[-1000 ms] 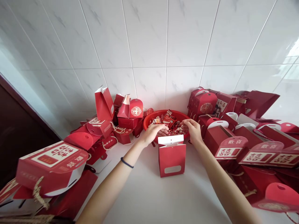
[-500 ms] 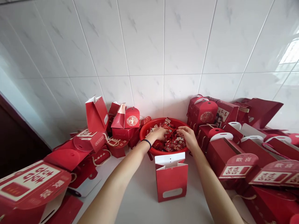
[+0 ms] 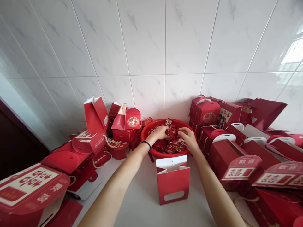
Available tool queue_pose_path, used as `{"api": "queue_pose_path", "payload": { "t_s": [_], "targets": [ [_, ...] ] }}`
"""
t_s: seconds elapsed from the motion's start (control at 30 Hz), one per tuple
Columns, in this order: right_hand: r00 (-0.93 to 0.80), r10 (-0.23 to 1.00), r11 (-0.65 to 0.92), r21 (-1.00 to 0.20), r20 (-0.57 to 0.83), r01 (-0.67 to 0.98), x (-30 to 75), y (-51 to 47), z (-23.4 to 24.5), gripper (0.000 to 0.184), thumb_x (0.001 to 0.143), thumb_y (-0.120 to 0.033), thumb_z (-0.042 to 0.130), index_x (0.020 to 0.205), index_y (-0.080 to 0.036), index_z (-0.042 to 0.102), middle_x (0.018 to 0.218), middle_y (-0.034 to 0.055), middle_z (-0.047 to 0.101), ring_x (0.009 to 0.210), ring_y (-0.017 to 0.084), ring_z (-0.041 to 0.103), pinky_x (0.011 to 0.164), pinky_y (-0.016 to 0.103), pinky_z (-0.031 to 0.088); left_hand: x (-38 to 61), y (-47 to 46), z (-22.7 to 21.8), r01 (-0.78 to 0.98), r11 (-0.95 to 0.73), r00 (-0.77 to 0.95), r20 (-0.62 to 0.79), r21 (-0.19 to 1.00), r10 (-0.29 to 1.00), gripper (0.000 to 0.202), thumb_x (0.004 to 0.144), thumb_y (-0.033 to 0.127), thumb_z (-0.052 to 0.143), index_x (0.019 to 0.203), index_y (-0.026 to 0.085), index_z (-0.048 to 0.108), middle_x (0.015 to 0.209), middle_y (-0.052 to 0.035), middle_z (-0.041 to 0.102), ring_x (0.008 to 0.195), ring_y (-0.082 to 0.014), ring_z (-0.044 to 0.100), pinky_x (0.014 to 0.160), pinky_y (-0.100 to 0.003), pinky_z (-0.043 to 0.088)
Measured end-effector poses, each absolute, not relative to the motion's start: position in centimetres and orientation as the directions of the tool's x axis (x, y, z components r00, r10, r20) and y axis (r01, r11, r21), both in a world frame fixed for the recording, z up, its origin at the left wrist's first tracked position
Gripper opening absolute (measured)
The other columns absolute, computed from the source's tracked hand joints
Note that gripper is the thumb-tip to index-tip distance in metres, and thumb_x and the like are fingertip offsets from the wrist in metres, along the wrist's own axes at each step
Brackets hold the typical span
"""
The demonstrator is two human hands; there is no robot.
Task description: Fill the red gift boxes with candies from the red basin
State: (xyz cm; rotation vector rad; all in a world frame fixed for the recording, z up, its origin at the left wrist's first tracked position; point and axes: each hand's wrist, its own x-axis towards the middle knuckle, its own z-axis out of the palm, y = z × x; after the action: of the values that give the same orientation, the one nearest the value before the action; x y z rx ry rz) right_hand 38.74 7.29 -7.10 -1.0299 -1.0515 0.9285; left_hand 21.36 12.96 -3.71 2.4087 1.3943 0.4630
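A red plastic basin (image 3: 144, 138) by the wall holds a heap of small red wrapped candies (image 3: 174, 147). My left hand (image 3: 161, 132), a dark band on its wrist, is over the heap with fingers curled at a red candy packet (image 3: 172, 132); the fingertips are partly hidden. Across from it, my right hand (image 3: 188, 137) has thumb and fingers drawn together close to the same packet; what they pinch is too small to tell. Between my forearms stands a red paper gift box (image 3: 174, 183), upright, its top open and white flap raised.
Stacked red gift boxes (image 3: 240, 157) with rope handles crowd the right side. More red boxes (image 3: 87, 143) are piled on the left. Behind the basin rises a white tiled wall (image 3: 146, 47). The white tabletop (image 3: 139, 195) shows around the standing box.
My right hand has moved slightly left, and its fingers have come together. My left hand has curled and lifted a little at the candies. The standing box has stayed in place.
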Motion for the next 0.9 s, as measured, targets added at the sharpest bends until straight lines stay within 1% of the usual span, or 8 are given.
{"api": "queue_pose_path", "payload": {
  "t_s": [0.1,0.2,0.33,0.4,0.47,0.6,0.73,0.9],
  "targets": [
    [0.233,0.944,0.265,-0.957,0.233,-0.117,38.6,7.2,-7.0,0.042,0.056,-0.043,0.083,0.089,-0.021,0.068,0.082,0.0042,0.073,0.082,0.022,0.067,0.065,0.029,0.05,21.5,12.6,-3.1,0.648,-0.508,0.469,0.228,0.568,0.853,0.025,0.084,0.04,0.066,0.093,0.017,0.064,0.096,-0.0057,0.069,0.091,-0.0232,0.064,0.082,-0.032,0.05],
    [0.239,0.939,0.286,-0.949,0.249,-0.136,38.6,7.1,-7.1,0.055,0.058,-0.047,0.085,0.103,-0.021,0.067,0.086,0.0043,0.074,0.082,0.022,0.068,0.064,0.029,0.05,22.0,12.0,-2.5,0.52,-0.544,0.512,0.269,0.659,0.816,0.03,0.089,0.046,0.06,0.092,0.016,0.062,0.096,-0.0043,0.068,0.089,-0.0193,0.063,0.08,-0.029,0.05],
    [0.306,0.908,0.342,-0.928,0.285,-0.151,39.0,7.4,-7.5,0.058,0.056,-0.046,0.086,0.105,-0.021,0.068,0.081,0.0021,0.072,0.077,0.02,0.066,0.067,0.031,0.052,22.8,11.2,-2.6,0.485,-0.521,0.582,0.185,0.703,0.792,0.019,0.089,0.031,0.055,0.095,0.016,0.064,0.098,-0.0049,0.07,0.087,-0.0169,0.065,0.08,-0.027,0.051],
    [0.36,0.886,0.364,-0.919,0.293,-0.148,39.2,7.6,-7.7,0.052,0.056,-0.044,0.086,0.098,-0.019,0.069,0.078,0.0016,0.07,0.073,0.018,0.064,0.066,0.03,0.051,23.0,11.1,-3.0,0.532,-0.495,0.615,0.089,0.687,0.784,0.013,0.083,0.021,0.056,0.09,0.016,0.066,0.091,-0.0033,0.071,0.081,-0.0164,0.065,0.076,-0.027,0.051],
    [0.41,0.865,0.379,-0.913,0.291,-0.151,39.3,7.7,-7.7,0.046,0.058,-0.044,0.084,0.093,-0.019,0.07,0.076,0.0011,0.069,0.071,0.017,0.062,0.065,0.03,0.05,23.3,11.1,-3.6,0.609,-0.471,0.628,-0.025,0.638,0.778,0.003,0.073,0.015,0.063,0.074,0.016,0.065,0.073,-0.0009,0.067,0.07,-0.0172,0.063,0.07,-0.028,0.05],
    [0.424,0.858,0.396,-0.9,0.29,-0.185,39.1,7.7,-7.5,0.038,0.056,-0.04,0.083,0.084,-0.019,0.066,0.077,0.001,0.07,0.073,0.017,0.063,0.069,0.031,0.051,24.2,11.0,-4.9,0.742,-0.441,0.597,-0.197,0.504,0.778,0.022,0.057,0.012,0.074,0.051,0.019,0.053,0.047,0.0033,0.049,0.058,-0.0184,0.056,0.062,-0.03,0.046],
    [0.412,0.864,0.402,-0.888,0.288,-0.223,38.9,7.4,-7.2,0.038,0.051,-0.035,0.084,0.074,-0.021,0.057,0.073,-0.0007,0.068,0.074,0.017,0.065,0.07,0.03,0.052,25.3,10.5,-5.4,0.798,-0.415,0.563,-0.296,0.437,0.771,0.026,0.055,0.017,0.08,0.051,0.019,0.054,0.047,0.0016,0.052,0.057,-0.0196,0.057,0.06,-0.032,0.046],
    [0.433,0.86,0.406,-0.874,0.268,-0.267,39.0,7.7,-7.4,0.042,0.052,-0.036,0.084,0.072,-0.022,0.05,0.069,-0.0035,0.064,0.067,0.015,0.061,0.064,0.027,0.049,24.9,9.9,-5.2,0.786,-0.378,0.552,-0.28,0.489,0.785,0.019,0.054,0.014,0.079,0.06,0.019,0.061,0.055,0.0003,0.06,0.059,-0.021,0.06,0.06,-0.032,0.048]
  ]
}}
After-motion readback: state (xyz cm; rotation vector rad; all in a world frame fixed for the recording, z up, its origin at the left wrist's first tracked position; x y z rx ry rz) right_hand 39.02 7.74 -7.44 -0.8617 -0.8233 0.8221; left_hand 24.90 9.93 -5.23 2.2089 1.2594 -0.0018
